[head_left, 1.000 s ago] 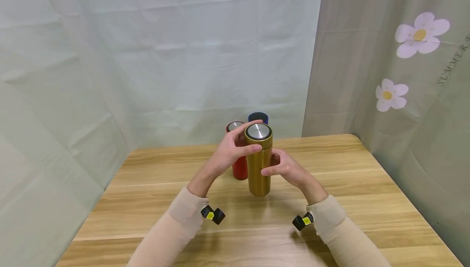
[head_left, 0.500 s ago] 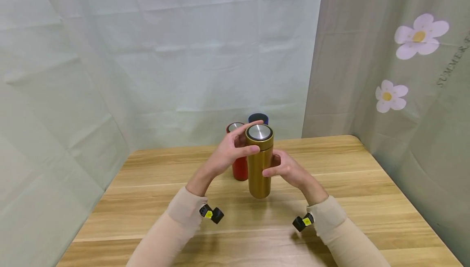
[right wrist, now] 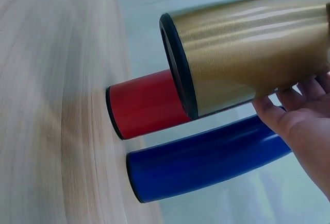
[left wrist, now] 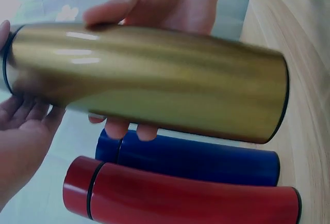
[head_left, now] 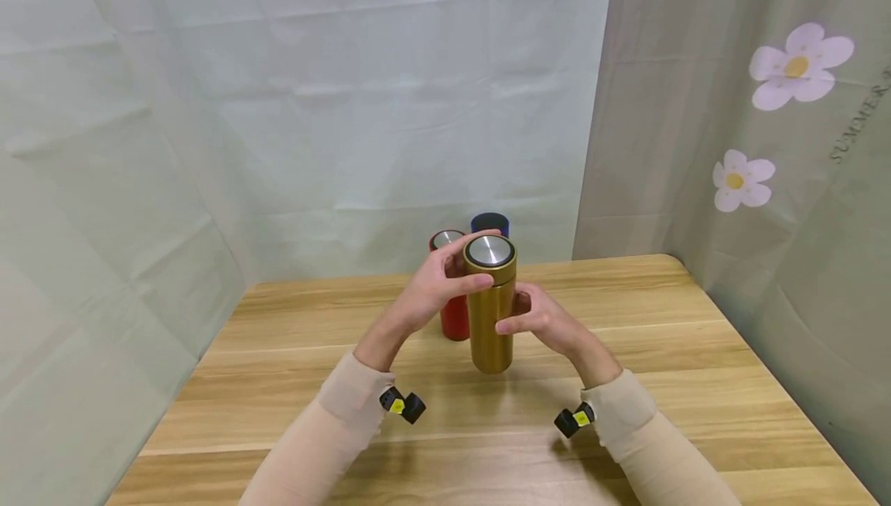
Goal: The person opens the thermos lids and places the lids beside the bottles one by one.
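Currently my left hand (head_left: 430, 289) grips the gold thermos (head_left: 490, 328) up top, right hand (head_left: 550, 322) holds it lower, above the bench (head_left: 696, 382), red thermos (head_left: 455, 320) and blue thermos (right wrist: 206, 162) behind.

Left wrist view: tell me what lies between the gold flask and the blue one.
Fingers of the right hand, curled round the gold flask, show between it and the blue flask in the left wrist view.

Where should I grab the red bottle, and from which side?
Probably the middle of the red bottle, from your left: it stands upright and round-sided, your left hand partly hides its upper half, and the gold bottle is in front, rightward.
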The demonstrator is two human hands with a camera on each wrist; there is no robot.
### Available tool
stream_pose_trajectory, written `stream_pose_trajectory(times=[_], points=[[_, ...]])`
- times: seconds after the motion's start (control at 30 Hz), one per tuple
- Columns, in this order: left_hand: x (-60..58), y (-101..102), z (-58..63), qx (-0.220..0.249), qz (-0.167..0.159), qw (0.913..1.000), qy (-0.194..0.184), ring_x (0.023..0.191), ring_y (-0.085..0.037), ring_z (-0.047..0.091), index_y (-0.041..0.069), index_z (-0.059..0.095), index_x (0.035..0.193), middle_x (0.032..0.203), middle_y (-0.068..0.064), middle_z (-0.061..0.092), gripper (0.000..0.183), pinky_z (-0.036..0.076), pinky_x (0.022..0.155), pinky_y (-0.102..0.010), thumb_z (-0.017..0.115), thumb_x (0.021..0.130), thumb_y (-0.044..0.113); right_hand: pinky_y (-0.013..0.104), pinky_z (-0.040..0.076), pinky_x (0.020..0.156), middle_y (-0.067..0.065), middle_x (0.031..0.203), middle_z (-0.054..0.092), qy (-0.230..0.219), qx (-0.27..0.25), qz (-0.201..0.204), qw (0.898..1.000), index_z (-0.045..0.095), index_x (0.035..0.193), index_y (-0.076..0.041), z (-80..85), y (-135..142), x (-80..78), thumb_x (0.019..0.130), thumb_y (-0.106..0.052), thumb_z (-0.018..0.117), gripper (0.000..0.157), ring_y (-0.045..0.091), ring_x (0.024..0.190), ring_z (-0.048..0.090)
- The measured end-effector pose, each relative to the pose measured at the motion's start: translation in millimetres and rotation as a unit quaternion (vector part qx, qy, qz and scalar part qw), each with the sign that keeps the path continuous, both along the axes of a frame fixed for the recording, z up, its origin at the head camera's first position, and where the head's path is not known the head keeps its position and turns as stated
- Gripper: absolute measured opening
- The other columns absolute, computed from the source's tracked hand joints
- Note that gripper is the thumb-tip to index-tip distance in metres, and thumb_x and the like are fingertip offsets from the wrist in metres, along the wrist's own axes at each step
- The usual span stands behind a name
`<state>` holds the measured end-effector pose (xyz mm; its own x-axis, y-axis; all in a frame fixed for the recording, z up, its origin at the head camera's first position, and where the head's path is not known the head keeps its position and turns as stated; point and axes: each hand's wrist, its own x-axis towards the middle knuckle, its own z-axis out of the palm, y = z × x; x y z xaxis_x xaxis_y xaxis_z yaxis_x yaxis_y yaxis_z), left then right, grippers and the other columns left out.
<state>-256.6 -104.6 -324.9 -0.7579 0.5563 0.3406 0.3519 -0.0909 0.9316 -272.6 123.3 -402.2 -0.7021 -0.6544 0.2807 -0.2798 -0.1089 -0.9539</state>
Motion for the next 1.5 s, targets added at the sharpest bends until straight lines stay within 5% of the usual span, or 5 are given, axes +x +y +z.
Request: stream_pose_trajectory(times=[0.17,0.47,0.83,1.17,1.5], points=[[3.8,3.8,-2.2,0.009,0.029,0.9994,0.014,0.124,-0.028,0.063,0.018,0.049,0.155,0.138,-0.01,0.064,0.085,0.052,0.105,-0.038,0.083,0.086,0.052,0.047,0.052,0.103,0.016,0.13,0.066,-0.001,0.015,-0.021,1.0,0.055,0.141,0.001,-0.3,-1.1,0.8,0.09,-0.028,0.076,0.062,0.035,0.116,0.064],[-2.6,-2.9,-2.1,-0.002,-0.004,0.9998,0.018,0.118,-0.029,0.063,0.016,0.045,0.158,0.137,-0.014,0.063,0.085,0.054,0.101,-0.038,0.08,0.089,0.053,0.047,0.051,0.104,0.016,0.133,0.065,-0.004,0.001,-0.005,1.0,0.054,0.142,0.001,-0.8,-1.4,-0.1,0.089,-0.026,0.076,0.063,0.035,0.119,0.063],[-0.6,-2.7,-2.2,-0.005,0.005,1.0,0.001,0.12,-0.029,0.062,0.017,0.048,0.156,0.139,-0.012,0.061,0.083,0.054,0.103,-0.038,0.08,0.088,0.053,0.046,0.05,0.105,0.016,0.135,0.064,-0.006,-0.012,0.019,1.0,0.052,0.143,0.003,-4.1,-0.8,-2.8,0.09,-0.024,0.076,0.065,0.033,0.121,0.063],[3.7,5.1,-4.7,0.022,0.043,0.9986,0.019,0.127,-0.028,0.062,0.015,0.049,0.155,0.139,-0.012,0.063,0.086,0.051,0.107,-0.037,0.081,0.086,0.055,0.047,0.051,0.104,0.016,0.132,0.065,-0.007,0.002,-0.013,1.0,0.053,0.143,0.001,-1.9,-0.4,-0.3,0.09,-0.026,0.076,0.063,0.035,0.119,0.063],[-5.0,-0.8,-2.6,-0.003,-0.015,0.9995,0.029,0.12,-0.029,0.062,0.011,0.04,0.16,0.141,-0.013,0.06,0.091,0.054,0.101,-0.038,0.079,0.089,0.054,0.046,0.051,0.104,0.017,0.133,0.065,-0.004,-0.002,-0.002,1.0,0.052,0.143,0.003,-1.5,-0.4,-1.4,0.089,-0.024,0.076,0.065,0.033,0.119,0.064]])
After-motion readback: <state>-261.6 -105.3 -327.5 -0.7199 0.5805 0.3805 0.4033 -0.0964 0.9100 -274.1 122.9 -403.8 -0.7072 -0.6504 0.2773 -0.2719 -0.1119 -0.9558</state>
